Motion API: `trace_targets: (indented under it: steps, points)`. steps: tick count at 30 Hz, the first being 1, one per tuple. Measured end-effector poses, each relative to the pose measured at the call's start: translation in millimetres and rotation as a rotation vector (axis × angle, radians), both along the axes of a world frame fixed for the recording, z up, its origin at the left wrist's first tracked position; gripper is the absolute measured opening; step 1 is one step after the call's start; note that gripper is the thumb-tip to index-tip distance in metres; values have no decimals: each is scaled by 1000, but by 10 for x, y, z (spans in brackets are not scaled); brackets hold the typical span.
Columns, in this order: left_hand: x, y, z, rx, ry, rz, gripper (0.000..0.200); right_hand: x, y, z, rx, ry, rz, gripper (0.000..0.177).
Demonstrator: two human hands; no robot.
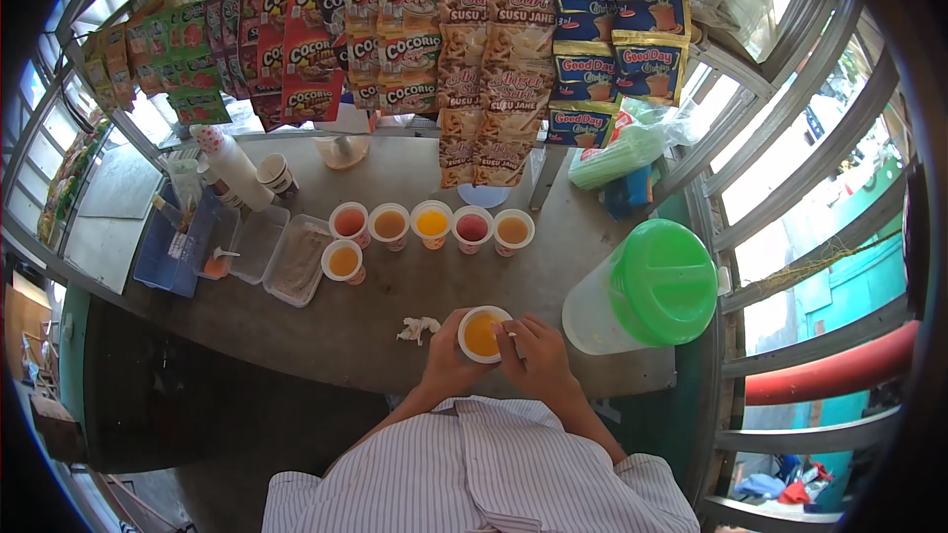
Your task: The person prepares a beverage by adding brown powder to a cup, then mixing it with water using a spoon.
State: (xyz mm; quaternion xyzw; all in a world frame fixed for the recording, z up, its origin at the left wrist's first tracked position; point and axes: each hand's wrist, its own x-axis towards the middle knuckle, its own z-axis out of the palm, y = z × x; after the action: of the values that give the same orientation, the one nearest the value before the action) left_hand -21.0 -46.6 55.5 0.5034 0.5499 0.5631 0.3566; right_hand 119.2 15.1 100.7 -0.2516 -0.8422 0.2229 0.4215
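A paper cup of orange drink (483,333) is close to my body at the counter's front, with my left hand (449,355) wrapped round its left side. My right hand (536,353) is closed in a pinch at the cup's right rim. A small pale tip shows at those fingers, but I cannot make out what it belongs to. Left of the cup lies a crumpled white tissue (419,330). Beyond it stand several filled cups in a row, among them a yellow one (432,224) and a dark red one (472,228); an amber one (344,262) sits nearer at the left.
A clear jug with a green lid (667,281) stands at the right. Plastic containers (297,261), a blue basket (178,247) and stacked paper cups (237,170) occupy the left. Drink sachets (494,69) hang over the counter's far side. A bag of green straws (617,153) lies back right.
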Motion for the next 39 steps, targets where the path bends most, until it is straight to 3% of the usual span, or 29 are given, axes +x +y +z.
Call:
trace_targets:
  steps: [39]
  points:
    - [7, -8, -2, 7, 6, -6, 55, -9, -27, 37, -23, 30, 46, 8]
